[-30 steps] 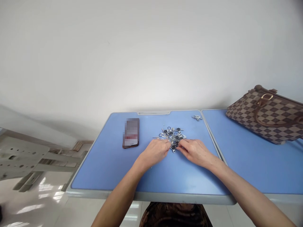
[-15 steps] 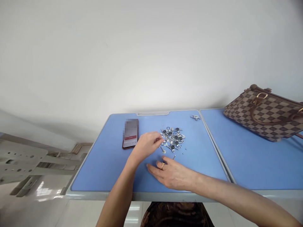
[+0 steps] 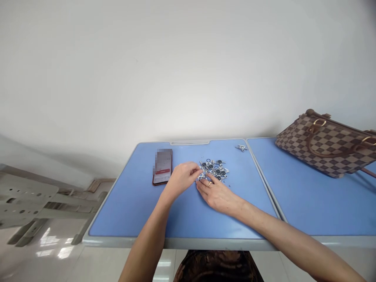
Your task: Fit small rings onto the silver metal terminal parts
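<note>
A pile of small metal parts (image 3: 217, 171), some with round black discs, rods and rings, lies on the blue tabletop (image 3: 132, 211). At its left edge is my left hand (image 3: 184, 175), thumb and forefinger pinched together; what they hold, if anything, is too small to make out. My right hand (image 3: 216, 196), wearing a ring, lies palm down against the pile's near side. Its fingers are stretched out and touch or cover the nearest parts. Nothing shows gripped in it.
A phone (image 3: 163, 166) with a lit screen lies left of my left hand. A small metal cluster (image 3: 241, 148) sits at the back right. On the adjoining table stands a checkered handbag (image 3: 326, 147). A wall rises behind.
My right hand has moved forward from the front of the table to the near edge of the pile, covering parts that showed there. My left hand stays pinched in nearly the same place.
</note>
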Tool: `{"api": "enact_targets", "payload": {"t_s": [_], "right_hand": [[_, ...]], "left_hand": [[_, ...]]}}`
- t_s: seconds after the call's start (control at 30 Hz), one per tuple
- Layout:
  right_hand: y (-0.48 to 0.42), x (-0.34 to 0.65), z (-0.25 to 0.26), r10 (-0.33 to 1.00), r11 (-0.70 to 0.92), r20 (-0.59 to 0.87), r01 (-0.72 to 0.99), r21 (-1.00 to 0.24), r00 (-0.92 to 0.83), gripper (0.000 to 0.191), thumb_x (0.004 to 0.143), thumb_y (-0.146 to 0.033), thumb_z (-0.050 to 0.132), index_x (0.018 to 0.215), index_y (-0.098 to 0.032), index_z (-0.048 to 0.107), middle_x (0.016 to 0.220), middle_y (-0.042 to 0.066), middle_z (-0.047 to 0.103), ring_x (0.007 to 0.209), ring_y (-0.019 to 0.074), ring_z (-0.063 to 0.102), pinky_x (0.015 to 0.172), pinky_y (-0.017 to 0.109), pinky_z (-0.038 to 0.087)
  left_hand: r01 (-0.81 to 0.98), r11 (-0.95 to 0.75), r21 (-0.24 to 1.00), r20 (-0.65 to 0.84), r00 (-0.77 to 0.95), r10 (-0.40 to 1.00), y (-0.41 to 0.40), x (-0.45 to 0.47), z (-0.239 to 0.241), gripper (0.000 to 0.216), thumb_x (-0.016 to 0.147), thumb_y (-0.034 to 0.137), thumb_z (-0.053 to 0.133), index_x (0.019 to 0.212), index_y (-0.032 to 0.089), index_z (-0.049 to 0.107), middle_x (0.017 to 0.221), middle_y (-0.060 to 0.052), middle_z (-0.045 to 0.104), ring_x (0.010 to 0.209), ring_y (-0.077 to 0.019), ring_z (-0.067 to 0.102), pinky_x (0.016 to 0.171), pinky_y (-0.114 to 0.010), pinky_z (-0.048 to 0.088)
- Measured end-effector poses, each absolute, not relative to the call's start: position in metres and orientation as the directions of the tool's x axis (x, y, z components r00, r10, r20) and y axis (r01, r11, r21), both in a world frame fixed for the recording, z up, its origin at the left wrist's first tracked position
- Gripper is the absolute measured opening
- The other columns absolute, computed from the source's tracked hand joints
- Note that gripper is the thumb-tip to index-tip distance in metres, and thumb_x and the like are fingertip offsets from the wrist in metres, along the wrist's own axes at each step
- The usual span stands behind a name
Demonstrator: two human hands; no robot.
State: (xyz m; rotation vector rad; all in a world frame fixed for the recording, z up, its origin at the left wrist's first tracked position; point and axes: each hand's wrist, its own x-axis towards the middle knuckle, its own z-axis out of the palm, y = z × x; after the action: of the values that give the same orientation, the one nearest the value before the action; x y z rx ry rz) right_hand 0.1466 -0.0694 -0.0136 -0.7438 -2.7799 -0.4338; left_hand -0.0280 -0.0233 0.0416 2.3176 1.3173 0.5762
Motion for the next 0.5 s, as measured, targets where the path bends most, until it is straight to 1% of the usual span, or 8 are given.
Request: {"api": "enact_targets", "payload": {"t_s": [0.07,0.13,0.23,0.3,0.4,0.5], "right_hand": [[-0.07,0.15,-0.009,0.469,0.822,0.336,0.543,0.174,-0.817,0.032,0.092,-0.005,0.04,0.117,-0.004,0.06,0.126,0.018,0.059,0.111,0.0265,0.054,0.103,0.05,0.038],[-0.068,0.156,-0.004,0.504,0.808,0.393,0.581,0.099,-0.769,0.035,0.092,-0.004,0.036,0.118,-0.009,0.059,0.125,0.015,0.06,0.109,0.0239,0.055,0.101,0.047,0.04],[-0.061,0.174,-0.002,0.566,0.766,0.488,0.643,-0.013,-0.664,0.039,0.091,-0.001,0.033,0.117,-0.013,0.06,0.117,0.013,0.064,0.101,0.021,0.058,0.092,0.04,0.045],[-0.053,0.189,-0.003,0.617,0.714,0.532,0.697,-0.068,-0.579,0.041,0.088,0.001,0.033,0.115,-0.014,0.061,0.112,0.013,0.065,0.097,0.0208,0.059,0.087,0.038,0.046],[-0.039,0.213,-0.006,0.707,0.607,0.545,0.782,-0.141,-0.451,0.043,0.084,0.003,0.033,0.111,-0.014,0.063,0.105,0.012,0.067,0.094,0.0208,0.06,0.083,0.035,0.046],[-0.025,0.235,-0.008,0.792,0.487,0.512,0.85,-0.2,-0.333,0.042,0.082,0.003,0.034,0.109,-0.014,0.063,0.1,0.01,0.068,0.087,0.0199,0.062,0.077,0.031,0.047]], "left_hand": [[0.703,-0.458,0.545,0.163,0.447,0.88,-0.02,-0.029,0.04,0.022,0.089,0.027,0.05,0.076,0.018,0.064,0.077,-0.001,0.065,0.07,-0.0133,0.056,0.062,-0.024,0.039],[0.71,-0.438,0.552,0.159,0.426,0.891,-0.017,-0.03,0.038,0.023,0.089,0.029,0.05,0.078,0.018,0.066,0.077,-0.002,0.066,0.069,-0.0135,0.056,0.062,-0.024,0.039],[0.728,-0.41,0.55,0.139,0.404,0.904,-0.012,-0.033,0.035,0.024,0.089,0.031,0.05,0.079,0.018,0.067,0.076,-0.002,0.066,0.069,-0.0143,0.056,0.061,-0.024,0.038],[0.744,-0.389,0.543,0.139,0.377,0.916,-0.008,-0.034,0.031,0.024,0.089,0.032,0.049,0.079,0.018,0.066,0.074,-0.002,0.065,0.068,-0.0146,0.056,0.061,-0.024,0.038],[0.773,-0.357,0.524,0.15,0.329,0.932,-0.004,-0.038,0.027,0.025,0.089,0.033,0.048,0.078,0.019,0.065,0.072,-0.002,0.064,0.067,-0.0148,0.056,0.063,-0.024,0.039],[0.793,-0.338,0.506,0.117,0.326,0.938,0.001,-0.044,0.025,0.024,0.089,0.033,0.048,0.08,0.019,0.065,0.075,-0.002,0.066,0.07,-0.0158,0.058,0.063,-0.024,0.039]]}}
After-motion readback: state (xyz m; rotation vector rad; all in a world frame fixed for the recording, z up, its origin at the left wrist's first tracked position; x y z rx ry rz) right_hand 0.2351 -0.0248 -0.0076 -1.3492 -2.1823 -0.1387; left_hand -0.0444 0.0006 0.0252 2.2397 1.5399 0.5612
